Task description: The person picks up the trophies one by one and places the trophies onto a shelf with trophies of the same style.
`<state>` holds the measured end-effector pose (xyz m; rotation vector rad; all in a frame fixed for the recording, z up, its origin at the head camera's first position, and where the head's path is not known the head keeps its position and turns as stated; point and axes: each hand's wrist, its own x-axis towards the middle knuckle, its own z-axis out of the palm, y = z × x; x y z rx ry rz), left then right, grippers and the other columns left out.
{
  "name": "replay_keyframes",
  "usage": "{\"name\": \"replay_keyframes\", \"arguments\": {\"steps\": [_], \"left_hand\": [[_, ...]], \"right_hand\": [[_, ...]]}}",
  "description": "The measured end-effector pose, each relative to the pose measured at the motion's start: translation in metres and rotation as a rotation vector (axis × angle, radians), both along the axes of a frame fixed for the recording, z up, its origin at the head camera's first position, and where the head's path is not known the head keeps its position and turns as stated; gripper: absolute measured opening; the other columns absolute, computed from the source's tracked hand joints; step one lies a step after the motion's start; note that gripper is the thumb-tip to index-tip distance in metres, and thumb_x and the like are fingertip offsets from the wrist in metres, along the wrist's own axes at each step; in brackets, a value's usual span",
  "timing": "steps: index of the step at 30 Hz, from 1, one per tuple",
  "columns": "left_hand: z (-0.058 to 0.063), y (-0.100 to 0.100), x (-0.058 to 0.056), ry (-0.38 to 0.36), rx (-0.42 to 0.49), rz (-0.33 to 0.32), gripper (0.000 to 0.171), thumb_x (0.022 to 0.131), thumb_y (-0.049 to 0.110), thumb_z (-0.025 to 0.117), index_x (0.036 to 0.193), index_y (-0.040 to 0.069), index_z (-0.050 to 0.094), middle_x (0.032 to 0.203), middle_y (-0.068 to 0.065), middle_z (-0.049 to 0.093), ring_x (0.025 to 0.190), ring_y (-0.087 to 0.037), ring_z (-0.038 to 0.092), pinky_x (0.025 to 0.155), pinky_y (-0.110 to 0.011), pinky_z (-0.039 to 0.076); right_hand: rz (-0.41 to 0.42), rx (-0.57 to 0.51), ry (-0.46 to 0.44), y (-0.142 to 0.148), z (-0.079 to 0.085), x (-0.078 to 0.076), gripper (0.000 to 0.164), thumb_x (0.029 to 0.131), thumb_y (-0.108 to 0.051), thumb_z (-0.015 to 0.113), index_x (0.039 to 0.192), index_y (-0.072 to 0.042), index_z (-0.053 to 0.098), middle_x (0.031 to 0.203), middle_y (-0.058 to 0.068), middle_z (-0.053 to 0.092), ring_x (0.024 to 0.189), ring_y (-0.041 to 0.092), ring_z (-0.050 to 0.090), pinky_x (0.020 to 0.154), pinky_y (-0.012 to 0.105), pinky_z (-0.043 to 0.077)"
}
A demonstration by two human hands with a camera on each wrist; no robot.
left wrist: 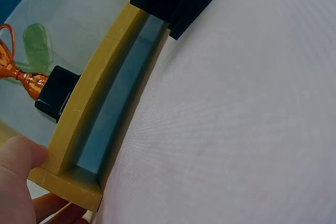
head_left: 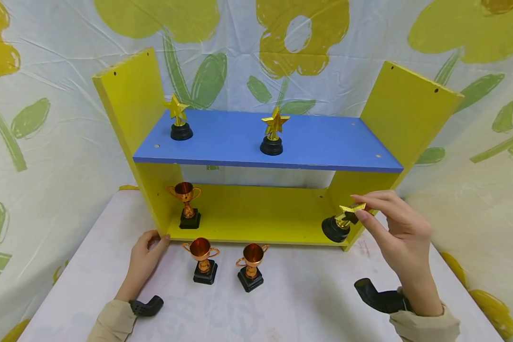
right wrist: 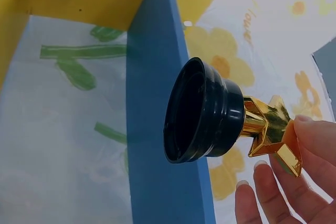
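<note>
My right hand (head_left: 403,228) pinches a gold star trophy (right wrist: 268,129) by its star, thumb against fingers. The trophy's round black base (right wrist: 207,114) tilts away from the hand, in front of the shelf's right side in the head view. With thumb and fingers on either side, my left hand (head_left: 145,254) holds the lower left corner of the yellow and blue shelf (left wrist: 71,174). Two more star trophies, one at the left (head_left: 181,128) and one near the middle (head_left: 272,145), stand on the blue board (head_left: 325,142). A bronze cup trophy (head_left: 190,221) stands below, on the yellow board.
Two bronze cup trophies, a left one (head_left: 205,270) and a right one (head_left: 251,278), stand on the white tablecloth (head_left: 290,304) before the shelf. Yellow side panels, left (head_left: 132,95) and right (head_left: 410,104), rise above the blue board. A flower-printed cloth (head_left: 239,57) hangs behind.
</note>
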<state>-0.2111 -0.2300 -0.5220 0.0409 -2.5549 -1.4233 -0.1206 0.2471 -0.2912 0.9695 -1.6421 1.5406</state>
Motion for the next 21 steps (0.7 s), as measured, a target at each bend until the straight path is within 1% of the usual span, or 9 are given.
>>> {"name": "replay_keyframes", "arguments": {"steps": [6,13,21], "left_hand": [[0.0,-0.0003,0.0005,0.005,0.0,0.001,0.045,0.099,0.034,0.06,0.125,-0.002,0.056,0.123,-0.022,0.056,0.117,-0.034,0.048,0.102,-0.051,0.037],[-0.0001,0.0001,0.0,0.018,0.002,0.004,0.043,0.099,0.033,0.061,0.124,-0.002,0.057,0.122,-0.022,0.057,0.116,-0.034,0.049,0.102,-0.051,0.037],[-0.0011,0.0004,-0.0003,0.031,-0.004,0.01,0.041,0.098,0.031,0.062,0.122,-0.003,0.058,0.12,-0.021,0.058,0.113,-0.032,0.05,0.099,-0.048,0.037]], "right_hand": [[-0.003,0.002,-0.006,-0.0024,0.0046,0.0017,0.022,0.085,0.011,0.069,0.101,0.025,0.063,0.104,0.019,0.07,0.092,0.023,0.058,0.086,0.022,0.049],[-0.003,0.01,-0.006,0.0026,0.0038,-0.0003,0.023,0.085,0.013,0.069,0.102,0.026,0.062,0.106,0.02,0.069,0.094,0.024,0.058,0.086,0.022,0.049],[-0.002,0.026,-0.01,0.0067,0.0042,-0.0025,0.023,0.084,0.015,0.068,0.103,0.027,0.061,0.104,0.022,0.068,0.092,0.024,0.058,0.085,0.022,0.049]]}}
